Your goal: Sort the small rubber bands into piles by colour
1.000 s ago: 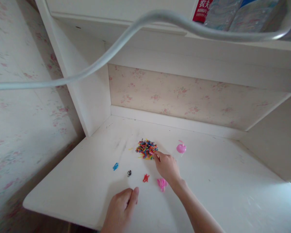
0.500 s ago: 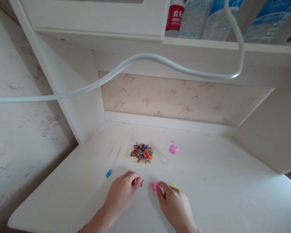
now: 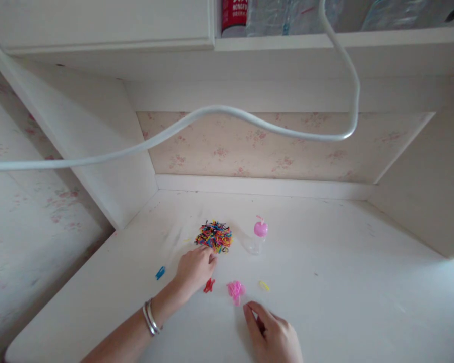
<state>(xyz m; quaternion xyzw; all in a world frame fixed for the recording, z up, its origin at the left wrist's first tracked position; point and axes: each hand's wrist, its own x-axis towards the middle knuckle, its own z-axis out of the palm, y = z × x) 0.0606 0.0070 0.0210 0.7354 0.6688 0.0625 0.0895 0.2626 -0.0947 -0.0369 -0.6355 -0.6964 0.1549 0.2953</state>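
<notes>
A multicoloured pile of small rubber bands (image 3: 214,236) lies on the white desk. My left hand (image 3: 195,267) is at its near edge, fingers curled down and thumb drawn in; whatever lies under the fingertips is hidden. Just below that hand is a little group of red rubber bands (image 3: 209,286). A clump of pink rubber bands (image 3: 235,291) sits between my hands. Close to it, on the near side, my right hand (image 3: 274,330) has thumb and forefinger pressed together, with nothing visible between them.
Blue rubber bands (image 3: 160,273) lie at the left, a yellow rubber band (image 3: 264,286) at the right. Behind stands a small clear container (image 3: 254,246) with a pink apple-shaped top (image 3: 261,229). A white cable (image 3: 219,109) crosses in front of the shelf (image 3: 287,43).
My left hand has moved forward from the red bands to the pile. My right hand has let go of the pink bands and drawn back towards me. The view has shifted somewhat.
</notes>
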